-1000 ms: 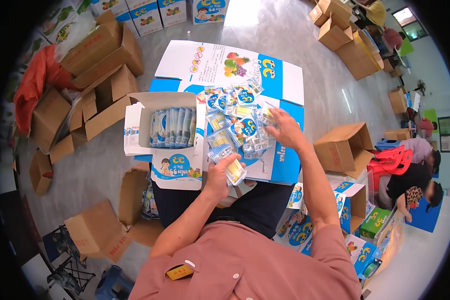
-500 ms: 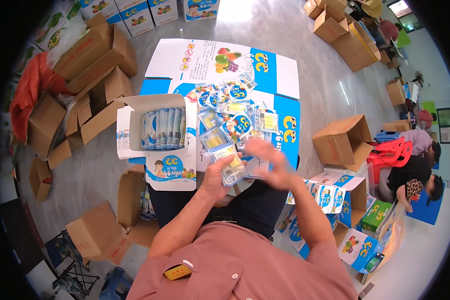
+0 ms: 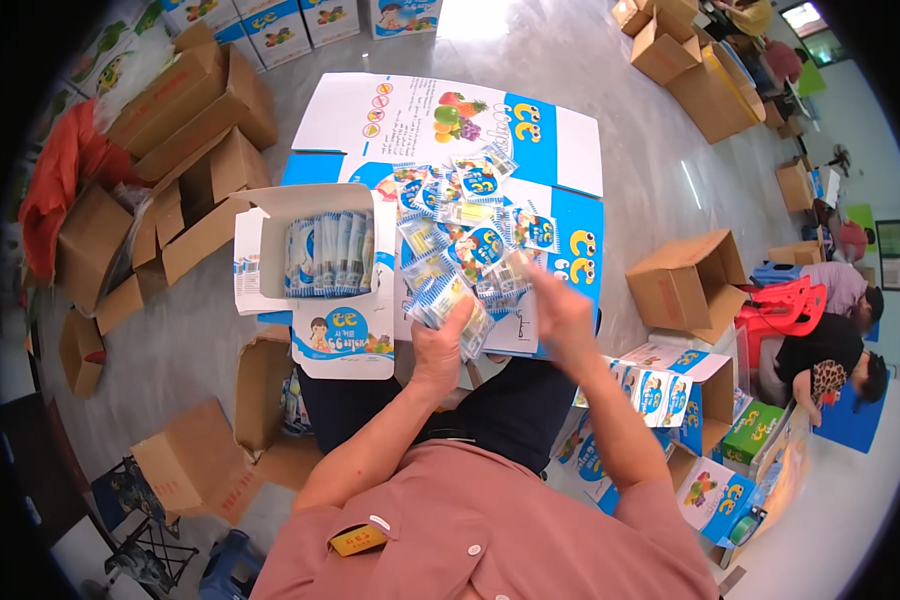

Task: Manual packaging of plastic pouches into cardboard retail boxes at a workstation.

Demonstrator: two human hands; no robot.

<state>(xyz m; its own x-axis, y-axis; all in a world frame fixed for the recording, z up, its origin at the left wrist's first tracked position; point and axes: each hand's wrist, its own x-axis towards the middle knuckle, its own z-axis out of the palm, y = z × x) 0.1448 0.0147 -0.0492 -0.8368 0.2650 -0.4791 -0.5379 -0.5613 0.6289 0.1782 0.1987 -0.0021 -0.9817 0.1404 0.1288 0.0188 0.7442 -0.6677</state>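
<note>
My left hand (image 3: 438, 352) is closed around a small stack of sachets (image 3: 460, 312), clear with blue-striped ends, held over the near edge of the pile. Just right of it, my right hand (image 3: 566, 312) is smeared by motion beside the loose sachets, so its fingers and anything in them cannot be made out. Loose sachets (image 3: 478, 248) lie heaped on a flattened white and blue carton (image 3: 560, 150), some with a printed face up, others with a clear side up. Left of the pile, an opened white box (image 3: 345, 345) holds a row of upright sachets (image 3: 328, 255).
Open brown cartons (image 3: 195, 95) crowd the left, with a red sack (image 3: 65, 190). Another brown carton (image 3: 682, 280) stands at right, near a red plastic chair (image 3: 778, 310) and a seated person (image 3: 830, 350). A carton of small packed boxes (image 3: 660, 395) sits by my right elbow.
My right hand has shifted slightly right and nearer my body. The stack in my left hand has tilted and spread. A sachet at the pile's right now shows a printed blue face.
</note>
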